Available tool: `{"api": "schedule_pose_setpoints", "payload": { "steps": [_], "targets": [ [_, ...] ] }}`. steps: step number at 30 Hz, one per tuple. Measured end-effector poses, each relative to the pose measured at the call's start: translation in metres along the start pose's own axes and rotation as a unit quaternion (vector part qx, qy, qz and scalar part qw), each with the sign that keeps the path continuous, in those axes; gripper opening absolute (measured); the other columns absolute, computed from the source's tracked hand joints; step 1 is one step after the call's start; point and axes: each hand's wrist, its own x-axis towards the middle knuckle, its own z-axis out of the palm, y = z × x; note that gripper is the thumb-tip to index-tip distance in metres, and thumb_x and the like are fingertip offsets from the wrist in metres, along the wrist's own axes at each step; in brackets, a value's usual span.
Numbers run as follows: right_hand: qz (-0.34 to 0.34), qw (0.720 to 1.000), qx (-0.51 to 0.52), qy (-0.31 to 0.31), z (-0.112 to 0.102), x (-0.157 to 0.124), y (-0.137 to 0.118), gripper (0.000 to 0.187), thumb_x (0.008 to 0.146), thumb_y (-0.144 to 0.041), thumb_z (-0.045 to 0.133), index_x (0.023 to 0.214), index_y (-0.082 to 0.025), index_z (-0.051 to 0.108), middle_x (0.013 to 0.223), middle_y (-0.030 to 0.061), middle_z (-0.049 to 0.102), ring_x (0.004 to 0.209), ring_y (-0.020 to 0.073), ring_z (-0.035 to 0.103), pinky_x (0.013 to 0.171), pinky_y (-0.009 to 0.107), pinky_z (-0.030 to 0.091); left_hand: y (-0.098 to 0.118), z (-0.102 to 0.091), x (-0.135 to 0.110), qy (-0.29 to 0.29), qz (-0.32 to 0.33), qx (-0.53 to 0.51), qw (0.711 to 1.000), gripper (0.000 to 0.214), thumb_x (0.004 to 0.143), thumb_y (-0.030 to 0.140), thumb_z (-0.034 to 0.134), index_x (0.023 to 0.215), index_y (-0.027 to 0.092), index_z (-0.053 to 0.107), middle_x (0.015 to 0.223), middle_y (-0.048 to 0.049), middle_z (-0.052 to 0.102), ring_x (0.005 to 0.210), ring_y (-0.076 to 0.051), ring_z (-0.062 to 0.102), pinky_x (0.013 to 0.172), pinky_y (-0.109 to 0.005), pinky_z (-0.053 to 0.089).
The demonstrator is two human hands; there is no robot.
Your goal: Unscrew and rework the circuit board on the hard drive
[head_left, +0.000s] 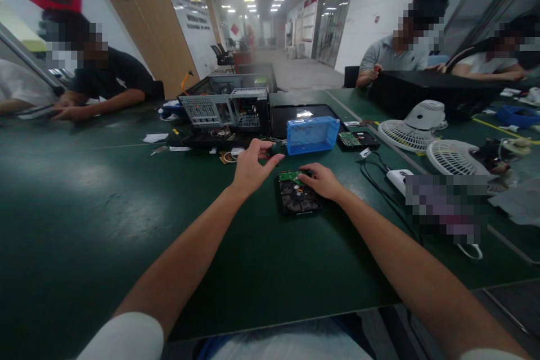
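Observation:
A hard drive lies on the green table in front of me, its green circuit board facing up. My right hand grips its far right side, with the thumb on the board and the fingers curled at the edge. Just left of the drive and raised a little, my left hand has its thumb and fingers bent around a small dark object; its kind is hard to make out. Behind both hands stands a blue plastic box on its side, its open face turned toward me.
An opened computer case stands at the back left. Another drive-like part with a circuit board, white fan parts and a white power strip with a black cable are on the right. Several people sit around the table.

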Motion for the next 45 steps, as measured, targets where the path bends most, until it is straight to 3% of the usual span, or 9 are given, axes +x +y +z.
{"api": "schedule_pose_setpoints", "payload": {
  "steps": [7,16,20,23,27,33,39,45],
  "targets": [
    [-0.002,1.000,-0.002,0.001,0.001,0.001,0.000,0.034,0.095,-0.042,0.067,0.120,-0.020,0.074,0.117,0.0101,0.072,0.082,0.0183,0.065,0.079,0.032,0.051,0.006,0.003,-0.002,0.014,-0.010,-0.023,1.000,0.032,0.086,0.035,0.080,0.100,0.020,0.056,0.101,-0.0043,0.075,0.087,-0.018,0.075,0.079,-0.032,0.063],
    [0.003,1.000,-0.007,0.000,0.001,0.002,0.000,0.036,0.095,-0.043,0.066,0.122,-0.019,0.073,0.116,0.0101,0.072,0.084,0.0189,0.065,0.079,0.032,0.051,0.009,0.001,-0.001,-0.014,-0.021,0.003,1.000,0.021,0.095,0.023,0.064,0.112,0.021,0.053,0.107,-0.0070,0.073,0.086,-0.017,0.074,0.079,-0.031,0.061],
    [0.002,1.000,-0.011,-0.001,0.000,0.002,-0.001,0.036,0.095,-0.043,0.066,0.121,-0.019,0.073,0.115,0.0103,0.072,0.084,0.0187,0.065,0.080,0.032,0.051,0.010,-0.002,0.001,-0.006,-0.030,0.044,0.999,0.024,0.093,0.034,0.069,0.108,0.021,0.056,0.103,-0.0051,0.072,0.083,-0.017,0.071,0.073,-0.029,0.059],
    [-0.003,1.000,-0.009,-0.001,0.000,0.002,0.000,0.035,0.095,-0.043,0.067,0.121,-0.019,0.073,0.116,0.0102,0.072,0.087,0.0191,0.065,0.083,0.032,0.051,0.012,-0.004,0.004,0.004,-0.004,0.053,0.999,0.025,0.092,0.038,0.073,0.104,0.021,0.059,0.101,-0.0042,0.070,0.089,-0.018,0.069,0.073,-0.029,0.059],
    [0.001,1.000,-0.002,0.002,0.001,0.001,0.000,0.035,0.095,-0.043,0.066,0.121,-0.021,0.073,0.115,0.0092,0.072,0.083,0.0183,0.064,0.080,0.032,0.051,0.012,-0.006,0.006,-0.001,0.042,0.061,0.997,0.015,0.094,0.032,0.068,0.106,0.022,0.065,0.108,-0.0062,0.065,0.097,-0.020,0.065,0.074,-0.030,0.060],
    [-0.008,1.000,0.004,0.005,0.000,-0.001,-0.001,0.035,0.096,-0.042,0.065,0.121,-0.020,0.072,0.114,0.0091,0.072,0.079,0.0167,0.063,0.077,0.030,0.050,0.011,-0.007,0.006,0.001,0.086,0.115,0.990,0.022,0.096,0.025,0.065,0.117,0.025,0.071,0.114,-0.0080,0.064,0.102,-0.021,0.066,0.092,-0.037,0.058],
    [0.000,1.000,0.006,0.002,0.001,0.000,0.000,0.035,0.095,-0.043,0.067,0.120,-0.020,0.073,0.113,0.0088,0.072,0.077,0.0164,0.063,0.075,0.030,0.050,0.015,-0.005,0.004,-0.047,0.114,0.081,0.989,0.028,0.101,0.018,0.054,0.126,0.024,0.067,0.132,-0.0068,0.070,0.125,-0.022,0.064,0.111,-0.044,0.052],
    [0.003,1.000,0.007,0.001,0.002,0.001,0.001,0.036,0.095,-0.043,0.067,0.121,-0.020,0.073,0.115,0.0091,0.072,0.078,0.0171,0.063,0.076,0.031,0.051,0.012,0.000,0.001,-0.035,0.062,0.039,0.997,0.025,0.096,0.025,0.068,0.119,0.022,0.061,0.128,-0.0080,0.071,0.111,-0.022,0.072,0.095,-0.038,0.062]
  ]
}}
